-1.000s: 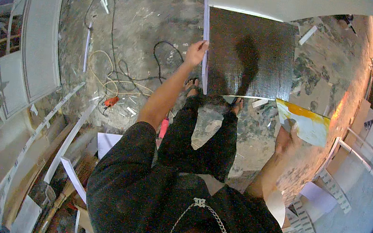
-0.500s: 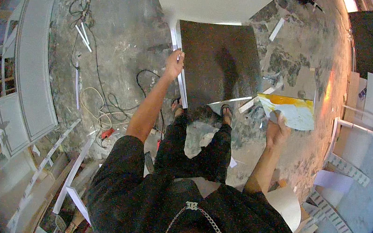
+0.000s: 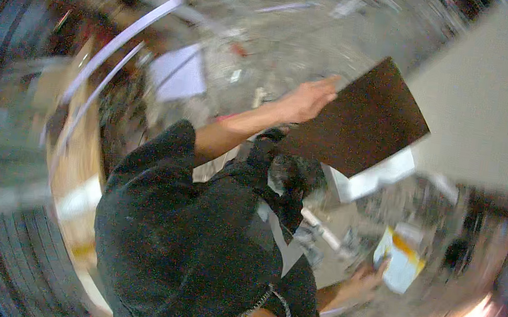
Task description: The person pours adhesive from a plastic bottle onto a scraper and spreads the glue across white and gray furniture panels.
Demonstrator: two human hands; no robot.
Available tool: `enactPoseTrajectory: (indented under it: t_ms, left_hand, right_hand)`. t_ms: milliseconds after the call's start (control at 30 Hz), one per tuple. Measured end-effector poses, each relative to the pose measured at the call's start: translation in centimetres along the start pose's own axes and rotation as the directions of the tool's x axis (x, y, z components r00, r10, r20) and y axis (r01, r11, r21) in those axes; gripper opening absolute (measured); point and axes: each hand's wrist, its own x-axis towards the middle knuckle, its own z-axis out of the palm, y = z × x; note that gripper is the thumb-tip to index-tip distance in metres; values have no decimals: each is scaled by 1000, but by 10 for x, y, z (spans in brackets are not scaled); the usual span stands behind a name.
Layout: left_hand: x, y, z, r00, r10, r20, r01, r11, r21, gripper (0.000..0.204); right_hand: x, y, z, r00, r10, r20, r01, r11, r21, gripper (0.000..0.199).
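The view is heavily blurred by motion. My left hand [image 3: 305,100] is stretched out and rests against the edge of a dark brown panel [image 3: 361,124] that stands tilted in front of me. Low on the right, my right hand [image 3: 361,279] grips a white and yellow packet [image 3: 401,258]. My dark shirt and trousers fill the middle of the picture and hide my legs and feet.
A large pale board [image 3: 485,105] lies beyond the dark panel at the upper right. White strips [image 3: 122,38] and a white sheet [image 3: 178,75] lie on the grey rubble-strewn floor at the upper left. A pale slab [image 3: 370,177] sits under the panel.
The whole view has swung round sharply and blurred. The dark panel now sits tilted at the upper right, still under my left hand. The packet in my right hand has dropped to the lower right.
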Motion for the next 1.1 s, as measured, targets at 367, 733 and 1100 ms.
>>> enactPoseTrajectory:
  t_ms: [367, 733, 1100]
  left_hand:
    - [-425, 118, -192, 369, -274, -888, 692, 719, 66, 34]
    - [-774, 195, -241, -707, -305, -637, 302, 685, -663, 30]
    - [-1073, 59, -315, -593, 454, -665, 770, 80, -632, 9]
  right_hand:
    - [83, -16, 32, 896, 330, 298, -92, 793, -602, 47]
    - [37, 35, 129, 794, 442, 417, -1, 687, -727, 45]
    - [-132, 139, 220, 742, 381, 551, 48, 790, -611, 43]
